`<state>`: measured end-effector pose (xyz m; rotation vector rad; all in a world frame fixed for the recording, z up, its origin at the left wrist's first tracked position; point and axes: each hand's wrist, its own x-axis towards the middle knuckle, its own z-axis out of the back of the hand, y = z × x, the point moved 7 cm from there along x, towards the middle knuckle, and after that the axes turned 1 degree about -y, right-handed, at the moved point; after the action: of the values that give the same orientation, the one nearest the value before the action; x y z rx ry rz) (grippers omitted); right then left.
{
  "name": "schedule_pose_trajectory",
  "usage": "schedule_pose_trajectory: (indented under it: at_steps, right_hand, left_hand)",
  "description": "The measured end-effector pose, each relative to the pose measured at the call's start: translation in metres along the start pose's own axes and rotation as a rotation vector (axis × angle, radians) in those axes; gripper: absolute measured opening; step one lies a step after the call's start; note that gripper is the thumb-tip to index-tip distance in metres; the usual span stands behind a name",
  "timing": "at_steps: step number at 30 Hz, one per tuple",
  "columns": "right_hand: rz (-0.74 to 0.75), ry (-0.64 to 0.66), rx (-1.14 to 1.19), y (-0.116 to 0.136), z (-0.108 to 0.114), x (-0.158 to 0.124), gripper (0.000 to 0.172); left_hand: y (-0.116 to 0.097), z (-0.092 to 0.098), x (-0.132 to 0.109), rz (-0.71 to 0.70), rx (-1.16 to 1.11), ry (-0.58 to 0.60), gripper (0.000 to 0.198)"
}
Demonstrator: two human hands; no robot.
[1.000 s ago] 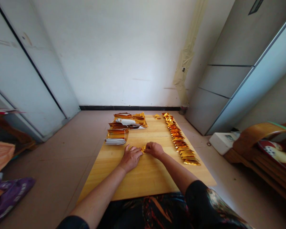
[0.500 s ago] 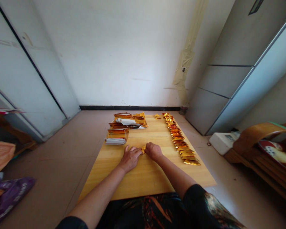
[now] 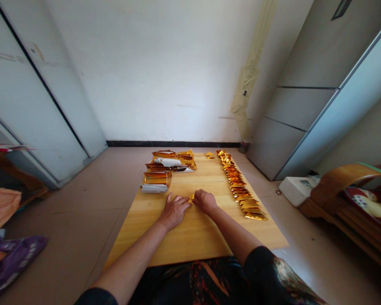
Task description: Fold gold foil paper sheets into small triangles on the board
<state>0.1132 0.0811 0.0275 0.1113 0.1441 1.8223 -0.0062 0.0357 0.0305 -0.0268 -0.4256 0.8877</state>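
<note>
A small gold foil piece sits near the middle of a wooden counter.

Left to right: stacked gold foil sheets with white paper strips lie toward the counter's far end; the left hand lies spread, fingertips at the foil, and whether its grip is clenched or released cannot be told; the foil sits between both hands; the right hand curls over it, grip closed on its edge; a long row of folded gold foil triangles runs beyond, well apart.
</note>
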Motion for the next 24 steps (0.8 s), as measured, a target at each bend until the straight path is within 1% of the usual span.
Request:
schedule_pose_trajectory:
  at_steps: [4,8,14,16,19,24]
  right_hand:
    - [-0.005,-0.03,0.073,-0.007,-0.003,0.001,0.015]
    - [-0.006,-0.068,0.214,-0.016,-0.005,0.004,0.009]
    - [-0.04,-0.107,0.357,-0.022,-0.005,0.005,0.009]
    - [-0.065,-0.111,0.369,-0.022,-0.007,0.005,0.007]
    - [-0.089,-0.108,0.348,-0.02,-0.008,0.004,0.013]
    - [-0.089,-0.104,0.343,-0.023,-0.007,0.006,0.013]
  left_hand:
    - [-0.001,0.001,0.0,0.004,0.014,-0.011,0.039]
    - [-0.001,0.0,0.0,0.016,0.019,-0.027,0.038]
    - [0.001,-0.001,0.0,0.022,0.013,-0.034,0.038]
    - [0.0,0.0,0.0,0.021,0.01,-0.034,0.038]
    - [0.0,0.0,0.0,0.023,0.005,-0.028,0.038]
    - [-0.001,0.001,0.001,0.015,0.022,-0.027,0.037]
